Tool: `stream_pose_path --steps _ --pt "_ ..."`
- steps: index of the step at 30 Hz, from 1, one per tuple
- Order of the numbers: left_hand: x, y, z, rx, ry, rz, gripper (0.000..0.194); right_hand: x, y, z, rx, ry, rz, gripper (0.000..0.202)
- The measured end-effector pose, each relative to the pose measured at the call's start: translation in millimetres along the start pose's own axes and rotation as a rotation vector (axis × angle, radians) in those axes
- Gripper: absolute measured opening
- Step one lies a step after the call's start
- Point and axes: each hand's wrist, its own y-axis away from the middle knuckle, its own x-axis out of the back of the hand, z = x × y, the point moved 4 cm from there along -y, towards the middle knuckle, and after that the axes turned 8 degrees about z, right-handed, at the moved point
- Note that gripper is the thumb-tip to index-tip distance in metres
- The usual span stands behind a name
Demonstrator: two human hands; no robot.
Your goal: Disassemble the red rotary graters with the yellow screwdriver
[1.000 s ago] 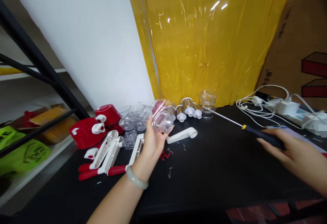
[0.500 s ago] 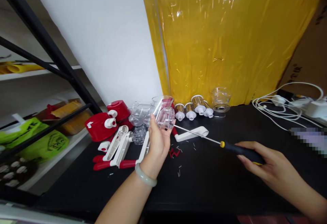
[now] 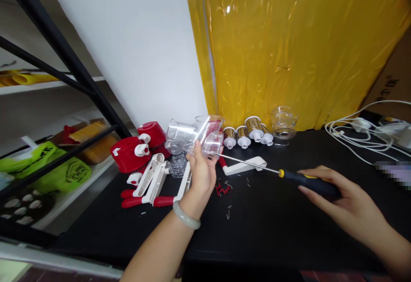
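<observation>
My left hand point(image 3: 203, 172), with a pale bangle at the wrist, is closed on a clear plastic part point(image 3: 210, 138) above the black table point(image 3: 269, 226). My right hand point(image 3: 337, 196) grips the dark handle of a screwdriver point(image 3: 253, 163) with a yellow collar. Its long metal shaft points left, and the tip reaches the right side of the clear part; exactly where it touches cannot be made out. Below and right of my left hand lie small red pieces point(image 3: 222, 190) and several thin screws point(image 3: 228, 213). A white crank handle point(image 3: 245, 167) rests behind the shaft.
Red housings point(image 3: 130, 155) and white arms with red grips point(image 3: 163, 201) lie at the left. Metal grater drums point(image 3: 253, 128) and a clear part point(image 3: 284, 123) stand at the back. White cables point(image 3: 340, 134) are at the right; a black-framed shelf point(image 3: 77, 70) is at the left.
The whole view has shifted slightly. The clear part in my left hand looks turned a little, and the screwdriver still reaches it. Both hands keep their grips.
</observation>
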Motion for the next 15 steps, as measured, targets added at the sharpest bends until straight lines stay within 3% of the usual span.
stream_pose_path --steps 4,7,10,15 --pt "0.3 0 -1 0.015 0.074 0.012 0.051 -3 0 12 -0.279 -0.099 0.051 0.033" --pt "0.0 1 -2 0.031 0.159 0.029 0.051 -10 -1 15 -0.473 -0.341 0.075 0.037" --pt "-0.7 1 -2 0.006 0.209 0.018 0.05 -15 -2 13 -0.519 -0.526 0.114 0.043" --pt "-0.1 -2 -1 -0.022 0.217 0.013 0.048 -15 -5 18 -0.538 -0.194 0.017 0.056"
